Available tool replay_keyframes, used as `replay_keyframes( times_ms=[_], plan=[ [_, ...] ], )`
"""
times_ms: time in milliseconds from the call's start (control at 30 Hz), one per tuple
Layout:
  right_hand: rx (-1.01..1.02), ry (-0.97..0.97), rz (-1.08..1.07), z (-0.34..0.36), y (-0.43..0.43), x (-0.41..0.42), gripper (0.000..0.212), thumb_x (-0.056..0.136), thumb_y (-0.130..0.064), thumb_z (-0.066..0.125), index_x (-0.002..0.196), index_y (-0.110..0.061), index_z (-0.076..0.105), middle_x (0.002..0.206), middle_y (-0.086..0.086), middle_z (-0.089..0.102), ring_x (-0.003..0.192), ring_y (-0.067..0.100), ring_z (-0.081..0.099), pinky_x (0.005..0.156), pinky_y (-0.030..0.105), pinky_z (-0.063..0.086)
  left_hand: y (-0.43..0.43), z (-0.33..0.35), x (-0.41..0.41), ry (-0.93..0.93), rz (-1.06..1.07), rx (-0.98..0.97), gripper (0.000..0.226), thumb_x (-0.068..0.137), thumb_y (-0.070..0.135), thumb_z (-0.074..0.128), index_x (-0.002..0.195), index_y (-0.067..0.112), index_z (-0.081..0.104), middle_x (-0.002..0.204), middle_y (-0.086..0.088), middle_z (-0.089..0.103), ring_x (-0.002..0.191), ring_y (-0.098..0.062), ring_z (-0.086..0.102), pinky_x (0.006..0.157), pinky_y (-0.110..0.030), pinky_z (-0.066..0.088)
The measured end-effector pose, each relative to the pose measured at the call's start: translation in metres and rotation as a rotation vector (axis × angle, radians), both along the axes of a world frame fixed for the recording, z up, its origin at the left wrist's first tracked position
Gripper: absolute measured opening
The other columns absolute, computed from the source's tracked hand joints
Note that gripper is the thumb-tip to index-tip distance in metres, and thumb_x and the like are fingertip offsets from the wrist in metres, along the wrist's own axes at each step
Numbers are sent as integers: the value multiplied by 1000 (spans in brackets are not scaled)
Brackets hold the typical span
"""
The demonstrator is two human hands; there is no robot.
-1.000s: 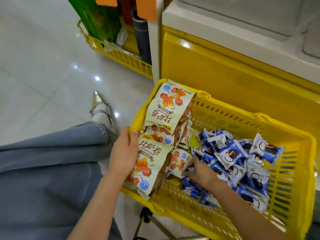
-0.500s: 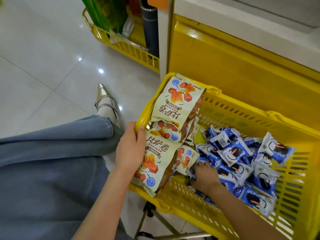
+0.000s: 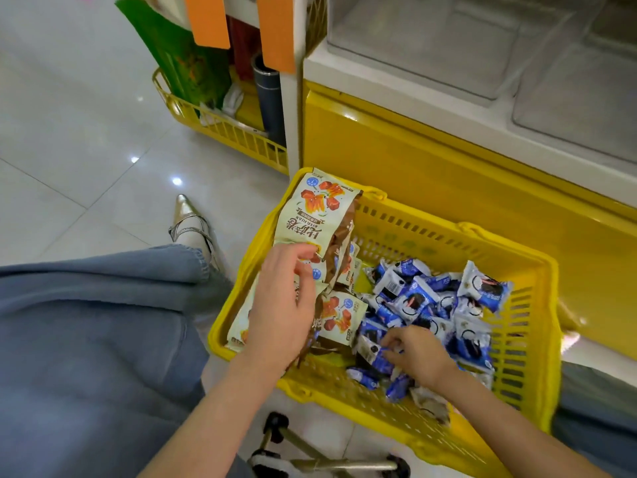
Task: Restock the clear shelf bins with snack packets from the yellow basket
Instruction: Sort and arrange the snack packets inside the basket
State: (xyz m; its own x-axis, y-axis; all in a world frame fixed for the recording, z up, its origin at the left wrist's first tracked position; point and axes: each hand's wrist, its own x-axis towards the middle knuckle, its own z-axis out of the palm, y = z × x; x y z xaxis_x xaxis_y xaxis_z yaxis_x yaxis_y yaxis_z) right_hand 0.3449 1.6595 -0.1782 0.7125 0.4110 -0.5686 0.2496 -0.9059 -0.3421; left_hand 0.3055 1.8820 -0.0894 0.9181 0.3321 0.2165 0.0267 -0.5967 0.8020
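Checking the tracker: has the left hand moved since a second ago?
Yes. The left hand moved right, from the near-left rim of the yellow basket to over the cream packets inside.

The one head-worn wide-angle view looks steeply down and forward from above a blue denim lap [image 3: 86, 339], near left. It sits close over the slotted yellow plastic basket [image 3: 431, 236], centre and right, near enough that print shows on the cream snack packets [image 3: 310, 219] and blue-and-white snack packets [image 3: 410, 301]. The left hand [image 3: 281, 305] and right hand [image 3: 418, 353] enter from the near edge. White floor tiles [image 3: 69, 150] lie far left, clear plastic shelf bins [image 3: 431, 46] far right.
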Motion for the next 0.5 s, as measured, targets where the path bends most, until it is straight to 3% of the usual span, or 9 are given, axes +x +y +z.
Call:
replay_keyframes(
  times_ms=[67,167,267,333,400,500],
  plan=[
    [46,-15,-63,16,-7,0,16,90,-26,61,105,-23,65,98,-6,67,90,9,62,81,24,48,-25,-3,-9,85,-167,-96,20,94,25,39,111,24,50,95,18,52,90,4,50,74,-6,40],
    [208,-84,-264,41,-14,-1,12,88,-22,64,100,-22,65,85,-15,63,77,-1,59,77,19,52,-57,-17,-19,433,-302,-303,26,96,28,43,122,29,42,108,16,50,90,8,50,72,-5,40],
    [421,-207,-432,65,-8,-10,11,85,-15,67,93,-22,64,80,-22,58,71,-8,58,65,3,45,-73,-25,-20,751,-315,-676,47,93,46,45,133,26,31,126,9,43,103,4,47,86,-10,38],
    [529,-248,-436,76,0,-20,15,84,-11,68,93,-23,65,83,-22,59,78,-12,59,64,1,43,-77,-25,-19,780,-266,-958,58,87,54,48,135,25,33,128,8,49,110,-6,53,95,-26,45],
    [608,-232,-353,81,8,-29,18,86,-10,65,99,-22,66,90,-19,60,87,-8,59,72,5,46,-78,-25,-15,723,-180,-1090,66,84,51,55,138,21,33,129,1,53,111,-12,58,90,-32,51],
    [684,-162,-251,74,18,-34,20,92,-16,58,109,-25,61,102,-16,59,97,-6,57,83,6,43,-72,-23,-7,643,-45,-979,56,88,38,59,138,23,38,134,-1,52,119,-14,53,102,-40,43]
  ],
)
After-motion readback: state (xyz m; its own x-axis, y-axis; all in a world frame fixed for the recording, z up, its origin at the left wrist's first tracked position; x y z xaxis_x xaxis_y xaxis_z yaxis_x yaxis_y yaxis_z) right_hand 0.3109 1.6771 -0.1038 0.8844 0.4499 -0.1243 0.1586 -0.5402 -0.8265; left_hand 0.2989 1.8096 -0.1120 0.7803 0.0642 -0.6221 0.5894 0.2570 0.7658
